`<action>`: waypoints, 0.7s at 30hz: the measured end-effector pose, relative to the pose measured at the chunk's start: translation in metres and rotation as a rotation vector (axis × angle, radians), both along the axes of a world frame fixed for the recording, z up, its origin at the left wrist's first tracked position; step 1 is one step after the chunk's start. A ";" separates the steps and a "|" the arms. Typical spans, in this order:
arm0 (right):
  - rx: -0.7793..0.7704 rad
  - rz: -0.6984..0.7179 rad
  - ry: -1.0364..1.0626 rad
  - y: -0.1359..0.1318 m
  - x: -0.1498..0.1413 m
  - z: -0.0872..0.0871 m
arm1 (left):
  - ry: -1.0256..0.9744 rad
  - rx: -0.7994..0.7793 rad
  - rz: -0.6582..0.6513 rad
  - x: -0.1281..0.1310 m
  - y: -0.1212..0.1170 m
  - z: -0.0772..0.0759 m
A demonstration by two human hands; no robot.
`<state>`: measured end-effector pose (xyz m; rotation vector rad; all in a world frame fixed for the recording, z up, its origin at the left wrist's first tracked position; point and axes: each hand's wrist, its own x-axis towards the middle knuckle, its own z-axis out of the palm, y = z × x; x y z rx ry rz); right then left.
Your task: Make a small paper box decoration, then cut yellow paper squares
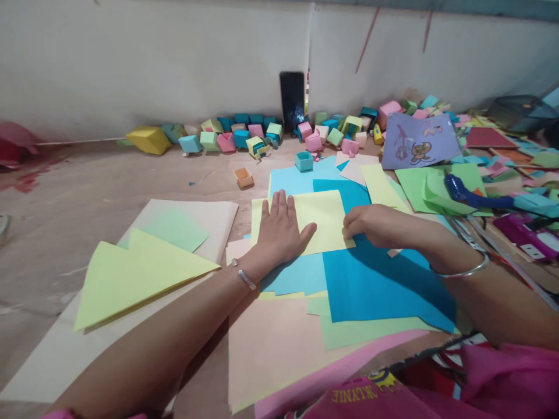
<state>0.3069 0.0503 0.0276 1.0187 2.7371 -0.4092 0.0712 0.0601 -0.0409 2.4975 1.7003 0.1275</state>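
My left hand [280, 234] lies flat on a pale yellow sheet of paper [322, 214], fingers stretched and thumb out to the right. At that sheet's right edge, the fingers of my right hand [371, 224] are closed on the paper near its lower corner; the fingertips are partly hidden. Underneath is a stack of coloured paper, with a dark blue sheet [375, 285] to the right, light blue paper [301, 273] below my left hand and a pale pink sheet [271, 349] nearer me.
Left of the stack, folded yellow paper [135, 273] rests on white paper [209, 218]. Along the wall are several small paper boxes [209, 141] and a leaning phone [292, 102]. A blue glue gun [471, 198], purple drawing [419, 142] and purple device [524, 233] lie to the right.
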 end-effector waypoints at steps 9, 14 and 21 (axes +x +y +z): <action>0.200 -0.196 -0.329 0.003 -0.074 -0.010 | -0.009 0.041 0.001 0.000 -0.001 -0.001; 0.198 -0.287 -0.395 0.016 -0.091 -0.013 | 0.034 0.040 0.007 0.001 -0.001 0.000; 0.206 -0.336 -0.417 0.025 -0.104 -0.012 | 0.057 0.040 -0.004 0.002 0.000 -0.001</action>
